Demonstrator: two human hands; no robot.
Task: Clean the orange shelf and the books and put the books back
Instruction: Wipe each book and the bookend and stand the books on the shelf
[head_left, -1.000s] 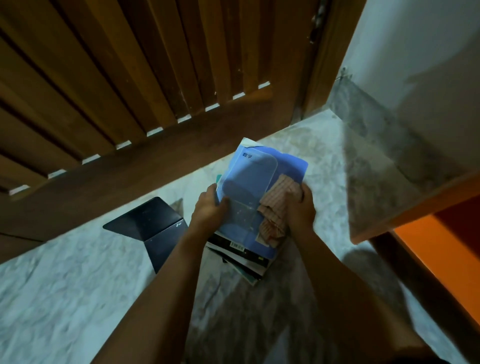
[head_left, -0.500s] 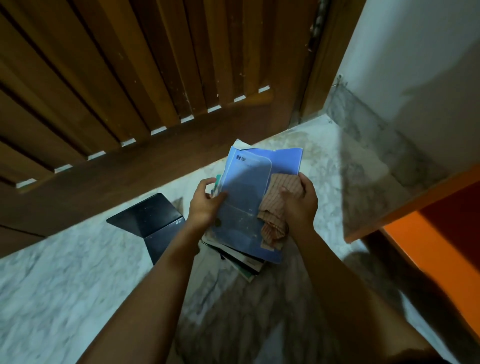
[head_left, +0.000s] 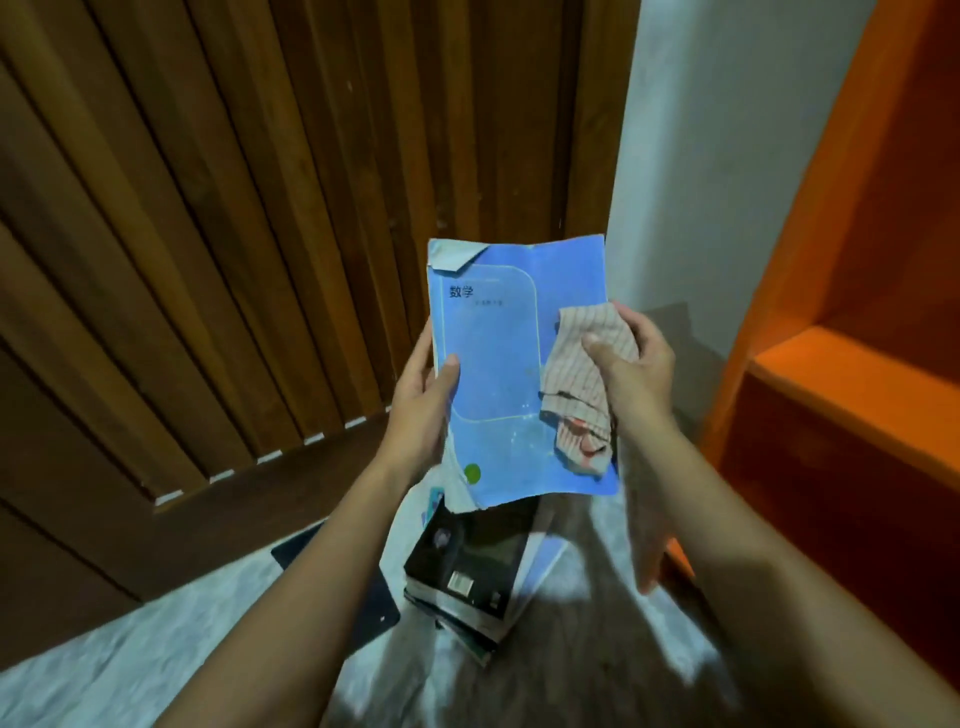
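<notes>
Blue maths textbook (head_left: 498, 364): being held up at frame centre, left hand (head_left: 421, 410) gripping its left edge, right hand (head_left: 634, 364) clutching a striped cloth (head_left: 582, 384) against its right edge. Book stack (head_left: 467, 577) is lying directly below on the marble floor (head_left: 130, 670). Slatted wooden door (head_left: 208, 260) is filling the left; orange shelf (head_left: 852, 374) is standing open at right.

slatted wooden door (head_left: 260, 234), marble floor (head_left: 130, 675), black bookend (head_left: 379, 608), white wall (head_left: 701, 156)
</notes>
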